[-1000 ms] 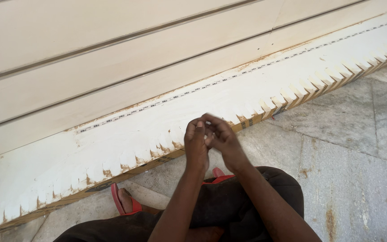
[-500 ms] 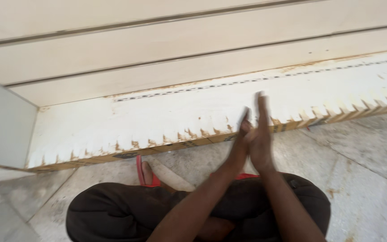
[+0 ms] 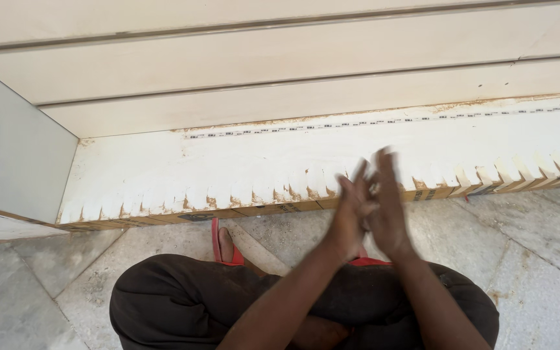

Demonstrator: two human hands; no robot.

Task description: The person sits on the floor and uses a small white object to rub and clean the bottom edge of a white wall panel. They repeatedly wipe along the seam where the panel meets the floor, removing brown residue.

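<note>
My left hand point(image 3: 348, 217) and my right hand point(image 3: 390, 207) are pressed palm to palm with the fingers stretched out, blurred by motion. Neither holds anything. They hover above the front edge of a long white slab point(image 3: 228, 172) that lies flat on the floor. Along that edge runs a row of cream and brown notched ridges point(image 3: 183, 201). My knees in dark trousers point(image 3: 183, 298) are right below my hands.
Long cream panels point(image 3: 293, 58) lie stepped behind the white slab. A grey panel point(image 3: 14, 155) stands at the left. My foot in a red sandal point(image 3: 218, 243) rests on the grey marble floor point(image 3: 533, 240), close to the slab's front edge.
My hands went from fingertips bunched together at the slab's edge to flat palms rubbing against each other. The view has swung left, bringing in the slab's left end and the grey panel.
</note>
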